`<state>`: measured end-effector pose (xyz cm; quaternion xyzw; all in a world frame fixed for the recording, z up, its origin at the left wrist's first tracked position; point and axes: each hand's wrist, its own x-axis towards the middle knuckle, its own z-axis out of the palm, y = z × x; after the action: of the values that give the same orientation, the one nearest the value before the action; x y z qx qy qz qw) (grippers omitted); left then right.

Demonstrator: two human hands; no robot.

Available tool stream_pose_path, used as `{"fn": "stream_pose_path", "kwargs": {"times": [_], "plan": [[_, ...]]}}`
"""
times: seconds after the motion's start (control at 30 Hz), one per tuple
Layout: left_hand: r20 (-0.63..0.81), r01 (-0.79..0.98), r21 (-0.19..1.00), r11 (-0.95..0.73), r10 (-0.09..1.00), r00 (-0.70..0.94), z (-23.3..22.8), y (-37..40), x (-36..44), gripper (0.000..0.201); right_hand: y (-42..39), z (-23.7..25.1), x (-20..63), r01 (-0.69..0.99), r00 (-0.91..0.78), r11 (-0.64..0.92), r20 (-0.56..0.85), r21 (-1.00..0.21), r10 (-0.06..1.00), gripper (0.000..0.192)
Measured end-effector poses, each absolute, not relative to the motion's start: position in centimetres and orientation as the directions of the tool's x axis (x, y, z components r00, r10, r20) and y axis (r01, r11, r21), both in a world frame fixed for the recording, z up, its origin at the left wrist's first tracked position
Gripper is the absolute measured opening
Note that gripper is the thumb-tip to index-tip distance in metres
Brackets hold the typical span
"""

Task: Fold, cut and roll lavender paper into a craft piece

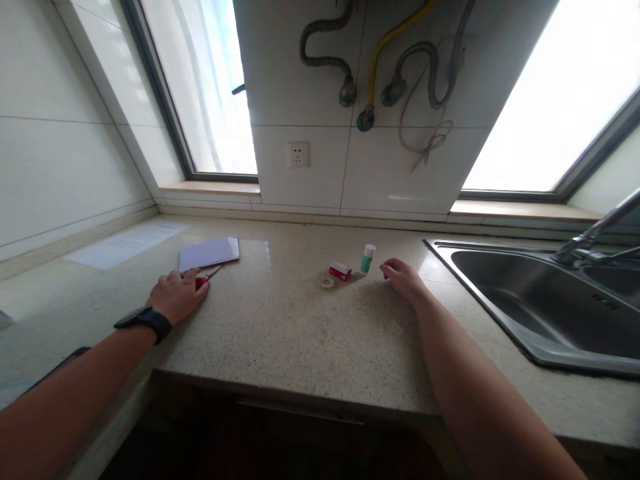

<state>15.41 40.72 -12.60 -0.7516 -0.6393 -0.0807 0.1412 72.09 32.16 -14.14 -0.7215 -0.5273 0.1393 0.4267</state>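
Observation:
My left hand [176,295] lies on the counter with its fingers closed over the red handles of a pair of scissors [202,282]. The metal blades point away to the right, beside a stack of white paper [210,253]. My right hand [403,279] rests on the counter with curled fingers and nothing visible in them. Just left of it, not touched, stands a green glue stick [367,259] with a white cap. Beside that are a small red and white box [341,271] and a pale roll of tape [327,283] lying flat.
A printed sheet [127,245] lies at the back left of the speckled counter [300,333]. To the right is a steel sink [540,300] with a faucet [595,233]. Hoses [373,73] and a power socket [299,155] are on the tiled wall. A dark flat object is partly under my left forearm.

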Motion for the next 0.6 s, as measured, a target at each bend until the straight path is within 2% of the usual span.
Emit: {"fn": "stream_pose_path", "kwargs": {"times": [0.23,0.4,0.6], "plan": [[0.290,0.938,-0.040,-0.343,0.895,0.340,-10.5,40.2,19.6,0.042,32.3,-14.4,72.1,0.646,0.403,-0.079,0.251,-0.760,0.880,0.026],[0.330,0.883,0.037,-0.468,0.840,0.431,-10.0,38.6,26.5,0.036,32.5,-14.5,72.3,0.653,0.398,-0.071,0.262,-0.754,0.879,0.025],[0.360,0.838,0.114,-0.533,0.809,0.465,-10.4,36.9,35.0,0.036,32.6,-14.5,72.4,0.659,0.393,-0.070,0.263,-0.749,0.881,0.024]]}}
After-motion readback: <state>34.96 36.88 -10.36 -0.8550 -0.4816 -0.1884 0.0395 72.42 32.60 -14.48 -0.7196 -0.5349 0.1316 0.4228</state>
